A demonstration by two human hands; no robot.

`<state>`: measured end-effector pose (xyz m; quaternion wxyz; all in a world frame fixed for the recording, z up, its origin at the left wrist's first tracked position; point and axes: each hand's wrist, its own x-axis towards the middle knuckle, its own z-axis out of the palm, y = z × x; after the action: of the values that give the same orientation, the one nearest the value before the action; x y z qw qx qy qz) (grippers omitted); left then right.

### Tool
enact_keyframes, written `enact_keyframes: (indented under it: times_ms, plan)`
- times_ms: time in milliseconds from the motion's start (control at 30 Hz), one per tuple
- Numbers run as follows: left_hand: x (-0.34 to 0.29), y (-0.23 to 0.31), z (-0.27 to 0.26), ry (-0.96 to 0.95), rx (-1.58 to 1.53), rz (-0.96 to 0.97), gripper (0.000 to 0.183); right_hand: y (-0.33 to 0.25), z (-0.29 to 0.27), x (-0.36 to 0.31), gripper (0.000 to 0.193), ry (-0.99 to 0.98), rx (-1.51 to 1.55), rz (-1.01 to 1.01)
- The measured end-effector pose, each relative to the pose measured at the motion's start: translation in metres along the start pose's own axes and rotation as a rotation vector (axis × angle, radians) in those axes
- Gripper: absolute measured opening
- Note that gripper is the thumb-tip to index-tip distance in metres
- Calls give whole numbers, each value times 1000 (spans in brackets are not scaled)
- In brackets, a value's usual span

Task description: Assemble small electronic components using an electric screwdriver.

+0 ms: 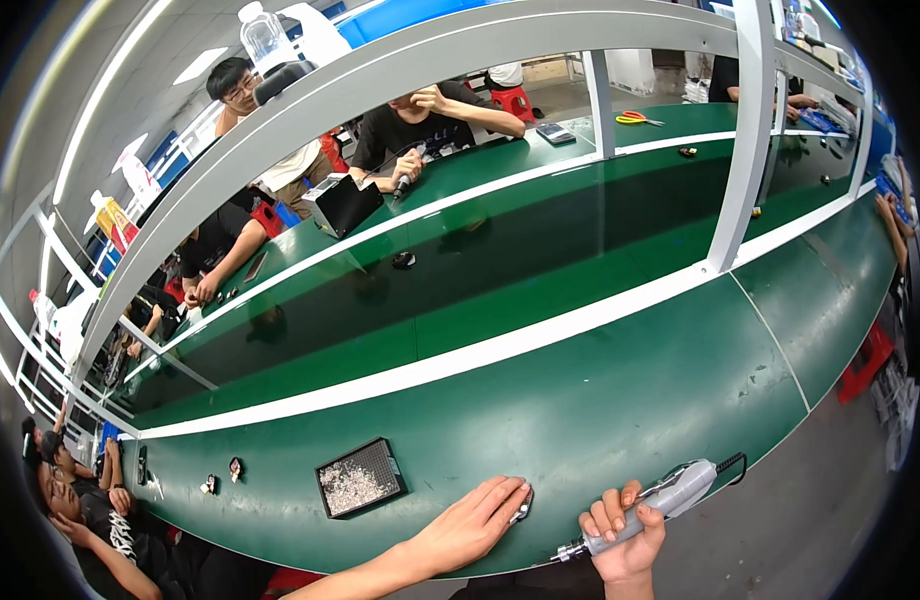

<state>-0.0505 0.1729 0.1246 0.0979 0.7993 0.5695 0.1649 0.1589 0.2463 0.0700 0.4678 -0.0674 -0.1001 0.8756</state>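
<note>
My right hand (625, 530) is wrapped round a grey electric screwdriver (670, 497), its bit end tilted down to the left near the table's front edge and its coiled cord trailing right. To its left, my left hand (470, 528) lies low on the green table with its fingers closed over a small dark-and-silver part (522, 507). Most of that part is hidden under the fingertips. A black tray (393, 492) with many tiny silvery pieces, too small to name, sits left of my left hand.
Two small parts (236, 468) lie farther left on the green table (580, 400). Beyond a white rail (460, 352) runs a dark green belt carrying a small black part (404, 260). A grey frame post (740, 150) rises at right. Co-workers (420, 130) sit across and at left.
</note>
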Motion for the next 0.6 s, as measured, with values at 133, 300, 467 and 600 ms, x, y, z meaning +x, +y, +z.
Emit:
enact_keyframes:
  times_ms: [133, 300, 467, 600]
  plan:
    - [-12, 3, 9, 6, -47, -7, 44, 11, 7, -23, 14, 48, -18, 13]
    - [-15, 2, 12, 44, -205, 1, 44, 23, 10, -39, 15, 59, 37, 73]
    - [-13, 0, 5, 136, -111, -43, 38, 42, 19, -39, 14, 3, 36, 144]
    - [-10, -3, 18, 170, -69, -28, 37, 55, 18, -43, 14, 23, 10, 175]
